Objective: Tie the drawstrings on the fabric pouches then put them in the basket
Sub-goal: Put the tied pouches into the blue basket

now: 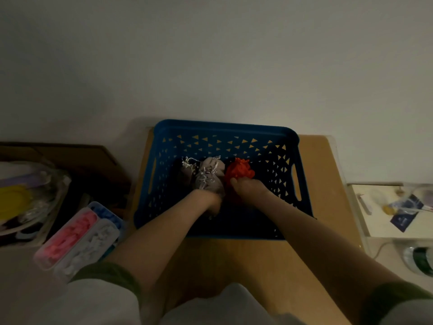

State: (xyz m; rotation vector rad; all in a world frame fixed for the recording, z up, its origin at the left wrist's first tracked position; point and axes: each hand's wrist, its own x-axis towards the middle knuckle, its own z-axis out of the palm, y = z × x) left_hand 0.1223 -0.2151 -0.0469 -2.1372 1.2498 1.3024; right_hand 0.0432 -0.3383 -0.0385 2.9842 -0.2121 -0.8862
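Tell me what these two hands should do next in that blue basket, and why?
Probably let go of both pouches and lift the hands out. The left hand holds the gray pouch and the right hand holds the red pouch, and both pouches already sit low inside the blue basket. The picture is too dim to tell whether the drawstrings are tied.

Head-worn wide view, steeply down, close above basket (225, 130) and table (323, 184)

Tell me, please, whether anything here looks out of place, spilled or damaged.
Nothing stands out. The grey pouches and red pouch lie inside the blue basket, level on the table; the left hand meets the grey ones, the right hand grips the red.
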